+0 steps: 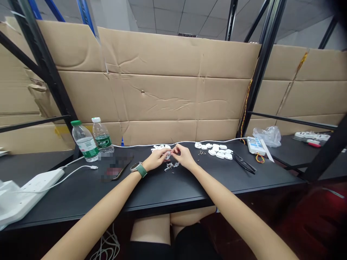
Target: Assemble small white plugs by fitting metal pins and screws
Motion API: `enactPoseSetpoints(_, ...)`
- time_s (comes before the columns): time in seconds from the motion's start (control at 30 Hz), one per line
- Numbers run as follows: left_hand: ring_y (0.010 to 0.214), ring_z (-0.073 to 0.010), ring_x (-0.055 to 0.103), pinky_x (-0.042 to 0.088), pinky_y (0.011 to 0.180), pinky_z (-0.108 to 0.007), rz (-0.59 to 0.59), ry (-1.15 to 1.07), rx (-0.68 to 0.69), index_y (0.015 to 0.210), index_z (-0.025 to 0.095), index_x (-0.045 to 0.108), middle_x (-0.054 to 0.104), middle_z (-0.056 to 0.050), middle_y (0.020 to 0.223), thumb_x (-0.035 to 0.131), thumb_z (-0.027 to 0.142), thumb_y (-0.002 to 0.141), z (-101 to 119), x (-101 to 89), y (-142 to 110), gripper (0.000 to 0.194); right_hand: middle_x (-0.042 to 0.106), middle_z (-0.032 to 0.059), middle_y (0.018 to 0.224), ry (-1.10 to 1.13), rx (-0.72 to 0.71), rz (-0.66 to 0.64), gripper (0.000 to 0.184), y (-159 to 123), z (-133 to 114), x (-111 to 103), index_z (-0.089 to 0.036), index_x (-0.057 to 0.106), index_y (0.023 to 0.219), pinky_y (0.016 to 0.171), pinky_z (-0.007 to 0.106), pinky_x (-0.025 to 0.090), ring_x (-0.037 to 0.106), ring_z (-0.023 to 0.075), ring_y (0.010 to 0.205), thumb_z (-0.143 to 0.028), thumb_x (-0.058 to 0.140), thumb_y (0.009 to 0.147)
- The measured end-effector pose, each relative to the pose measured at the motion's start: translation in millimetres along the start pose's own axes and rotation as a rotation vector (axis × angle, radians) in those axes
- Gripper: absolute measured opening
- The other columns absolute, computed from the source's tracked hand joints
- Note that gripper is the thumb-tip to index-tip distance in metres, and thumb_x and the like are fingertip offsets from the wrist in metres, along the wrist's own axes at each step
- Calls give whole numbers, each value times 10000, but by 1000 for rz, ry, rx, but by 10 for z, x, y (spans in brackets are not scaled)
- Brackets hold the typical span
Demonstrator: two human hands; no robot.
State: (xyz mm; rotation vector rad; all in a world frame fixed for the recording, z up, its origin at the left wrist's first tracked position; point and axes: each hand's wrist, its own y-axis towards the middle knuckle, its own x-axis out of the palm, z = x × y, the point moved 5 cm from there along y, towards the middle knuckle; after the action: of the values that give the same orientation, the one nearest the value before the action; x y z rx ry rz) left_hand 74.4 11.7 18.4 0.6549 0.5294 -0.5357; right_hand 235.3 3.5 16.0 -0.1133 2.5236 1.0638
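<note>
My left hand (157, 158), with a watch on its wrist, is closed around a small white plastic piece (167, 155) above the black table (168, 191). My right hand (182, 155) pinches something tiny right against that piece; I cannot make out what. Small metal parts (171, 166) lie on the table just below both hands. More white plastic pieces (159, 147) sit just behind my left hand, and a larger group of white pieces (218, 151) lies to the right, with a few small screws (201, 152) beside it.
Two water bottles (92, 139) stand at the left, a phone (119, 169) lies near them, and a white power strip (29, 187) with cable sits at the far left. Black glasses (244, 163), a white strip (255, 145) and a plastic bag (268, 135) lie right. Cardboard walls the back.
</note>
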Motion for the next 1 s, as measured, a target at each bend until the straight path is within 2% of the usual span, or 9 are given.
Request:
enactPoseSetpoints(0.2, 1000, -266, 728, 653, 841, -449, -1, -56, -16, 1296, 242, 673, 694, -100, 1251, 481, 604, 981, -42, 11, -2, 517, 648, -17, 777, 2, 11, 9, 343, 1, -21, -14, -252, 297, 727, 748, 276, 443, 623, 172, 772, -272, 628, 815)
enactPoseSetpoints(0.37, 966, -254, 736, 655, 840, -440, -21, -32, -14, 1284, 244, 673, 683, -94, 1275, 466, 595, 991, 1, 20, -4, 502, 581, -30, 729, -44, 7, 15, 310, 3, -10, -13, -245, 343, 725, 701, 268, 415, 552, 161, 706, -305, 631, 823)
enactPoseSetpoints(0.57, 968, -261, 737, 665, 824, -443, -23, -67, -3, 1249, 244, 700, 702, -90, 1239, 492, 588, 984, 46, 33, -1, 481, 531, -27, 714, -93, 0, 5, 286, 7, -24, -16, -243, 368, 724, 686, 266, 400, 531, 167, 706, -305, 624, 835)
enactPoseSetpoints(1.0, 919, -271, 765, 658, 815, -453, -23, -174, -81, 1277, 254, 690, 679, -107, 1292, 546, 612, 952, -18, 44, -4, 504, 491, -18, 718, -133, -102, 12, 257, -9, -100, -29, -241, 366, 742, 668, 270, 381, 472, 161, 674, -283, 558, 906)
